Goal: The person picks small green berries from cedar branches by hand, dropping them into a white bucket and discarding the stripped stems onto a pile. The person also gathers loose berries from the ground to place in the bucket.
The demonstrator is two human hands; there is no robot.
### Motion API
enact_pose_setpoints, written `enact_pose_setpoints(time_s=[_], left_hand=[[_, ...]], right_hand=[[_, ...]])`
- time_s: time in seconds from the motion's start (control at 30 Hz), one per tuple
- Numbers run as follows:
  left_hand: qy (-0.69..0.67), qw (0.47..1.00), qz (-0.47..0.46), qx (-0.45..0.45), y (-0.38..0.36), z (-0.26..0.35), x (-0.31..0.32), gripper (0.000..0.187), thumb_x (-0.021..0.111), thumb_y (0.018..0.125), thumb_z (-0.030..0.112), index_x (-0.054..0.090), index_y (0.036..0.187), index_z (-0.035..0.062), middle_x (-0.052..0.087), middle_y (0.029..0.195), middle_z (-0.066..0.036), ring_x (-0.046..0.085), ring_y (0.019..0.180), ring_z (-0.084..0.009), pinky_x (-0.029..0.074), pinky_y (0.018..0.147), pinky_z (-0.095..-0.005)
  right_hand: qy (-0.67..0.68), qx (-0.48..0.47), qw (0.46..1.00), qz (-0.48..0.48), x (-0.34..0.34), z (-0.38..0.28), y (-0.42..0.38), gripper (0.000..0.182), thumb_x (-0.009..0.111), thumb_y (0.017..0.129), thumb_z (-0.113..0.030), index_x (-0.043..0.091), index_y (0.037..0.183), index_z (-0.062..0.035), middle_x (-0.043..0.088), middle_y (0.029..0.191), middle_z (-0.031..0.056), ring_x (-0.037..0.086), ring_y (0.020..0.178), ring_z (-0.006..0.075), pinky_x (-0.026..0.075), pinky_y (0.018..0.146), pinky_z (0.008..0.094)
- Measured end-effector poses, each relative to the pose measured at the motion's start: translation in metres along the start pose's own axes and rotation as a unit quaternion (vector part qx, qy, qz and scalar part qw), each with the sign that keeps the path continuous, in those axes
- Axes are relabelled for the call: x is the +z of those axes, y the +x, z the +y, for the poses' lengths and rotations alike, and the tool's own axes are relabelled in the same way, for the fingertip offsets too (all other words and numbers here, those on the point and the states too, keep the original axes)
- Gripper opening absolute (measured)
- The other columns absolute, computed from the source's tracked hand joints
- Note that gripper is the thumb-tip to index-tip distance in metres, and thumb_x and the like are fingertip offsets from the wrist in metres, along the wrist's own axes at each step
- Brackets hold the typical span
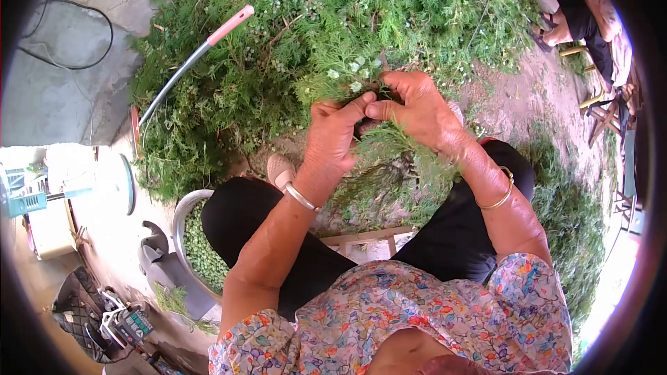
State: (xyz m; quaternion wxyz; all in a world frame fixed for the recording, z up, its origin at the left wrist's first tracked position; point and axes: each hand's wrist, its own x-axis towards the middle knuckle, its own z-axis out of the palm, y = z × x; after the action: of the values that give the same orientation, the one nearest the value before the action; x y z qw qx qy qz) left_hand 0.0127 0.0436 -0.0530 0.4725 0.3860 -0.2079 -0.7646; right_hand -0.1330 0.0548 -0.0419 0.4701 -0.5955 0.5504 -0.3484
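Note:
A leafy conifer sprig [326, 83] with several pale green cones [356, 67] is held between my two hands, in front of my chest. My left hand [335, 132] is closed, thumb and fingers pinching the sprig from the left. On the other side my right hand [415, 112] also grips it, its thumb tip meeting the left thumb. More foliage [389, 149] hangs below the right hand. Behind the hands lies a big heap of cut green branches [278, 28].
A metal tube with a pink handle [231, 24] leans on the heap. By my left knee stands a round basin [182, 226] of small green cones. Another person [590, 21] sits at the upper right. More cut foliage [570, 222] lies to the right.

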Motion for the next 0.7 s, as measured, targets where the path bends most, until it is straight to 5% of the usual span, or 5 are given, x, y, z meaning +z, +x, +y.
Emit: enact_pose_setpoints(time_s=[0.33,0.6,0.7], left_hand=[[0.078,0.997,-0.026,-0.008,-0.001,0.012,-0.004,0.008,0.063,0.080,0.002,0.060,0.086,-0.0028,0.058,0.068,-0.005,0.044,0.046,-0.0070,0.029,0.035,-0.0206],[0.089,0.980,-0.003,0.180,0.001,0.045,-0.010,0.010,0.066,0.080,0.005,0.061,0.085,-0.0029,0.057,0.064,-0.004,0.046,0.048,-0.0072,0.034,0.040,-0.0190],[0.433,0.854,-0.020,0.287,-0.004,0.035,-0.004,0.018,0.073,0.075,0.008,0.064,0.088,-0.0003,0.063,0.073,-0.004,0.052,0.061,-0.0038,0.041,0.050,-0.0196]], right_hand=[[0.016,-0.013,0.996,0.088,0.000,-0.005,-0.002,0.012,0.063,0.080,-0.009,0.063,0.077,0.0023,0.049,0.054,0.0023,0.043,0.053,0.0056,0.038,0.048,0.0262],[-0.025,-0.071,0.983,0.168,0.000,-0.009,0.000,0.019,0.062,0.081,-0.009,0.055,0.068,0.0024,0.042,0.050,0.0017,0.036,0.051,0.0049,0.032,0.045,0.0271],[-0.064,-0.086,0.982,0.158,0.002,-0.007,0.001,0.018,0.061,0.080,-0.008,0.054,0.069,0.0030,0.040,0.050,0.0051,0.035,0.051,0.0061,0.032,0.045,0.0286]])
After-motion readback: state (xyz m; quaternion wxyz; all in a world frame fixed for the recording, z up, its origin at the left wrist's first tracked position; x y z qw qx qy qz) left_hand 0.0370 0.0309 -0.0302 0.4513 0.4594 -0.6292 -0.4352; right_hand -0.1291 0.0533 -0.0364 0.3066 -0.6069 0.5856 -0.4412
